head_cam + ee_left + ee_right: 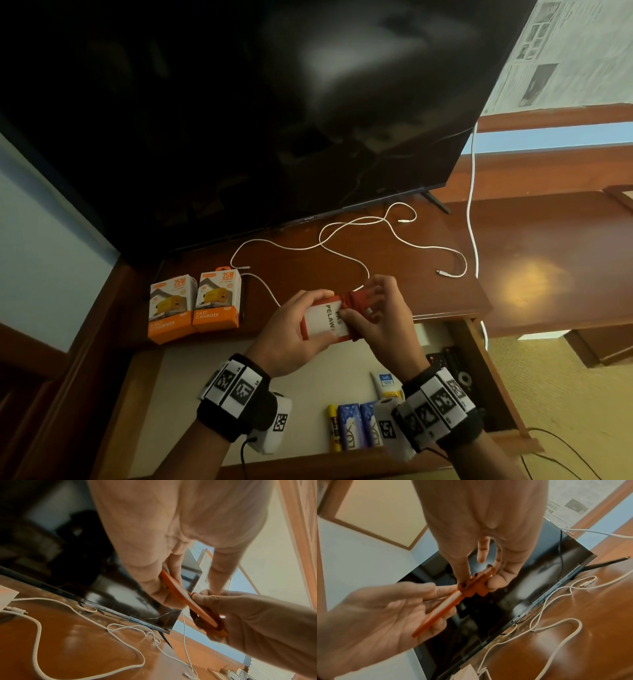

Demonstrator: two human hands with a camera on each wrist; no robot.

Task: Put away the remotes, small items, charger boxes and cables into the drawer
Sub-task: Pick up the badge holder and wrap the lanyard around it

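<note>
Nearest, lying already in the open drawer [178,363]: a yellow tube [334,426], two blue soap packs [359,425], a white tube [386,381] and dark remotes [452,363] at the right side. Just above the drawer's far edge, gripping a red card holder [325,319] between both hands. Clasping its near-left end with the left hand [291,334], thumb on the white label face and fingers curled beneath. Pinching and gathering the bunched red strap [359,301] at the far-right end with the right hand [380,317], fingers curled round it. Running left to right between the two grips, the holder's long axis, with its flat face up toward the head camera. Hanging straight over the bare left half of the drawer, so judging the drop to be a short move down and toward the body, left hand nearer that free space. Standing upright beyond, at the left on the wooden top [531,260], two orange charger boxes [193,305], touching side by side. Sprawling across the top farther right, loose white cables [346,236], still waiting, well apart from either hand. Looming at the far side, a dark TV [239,120].
</note>
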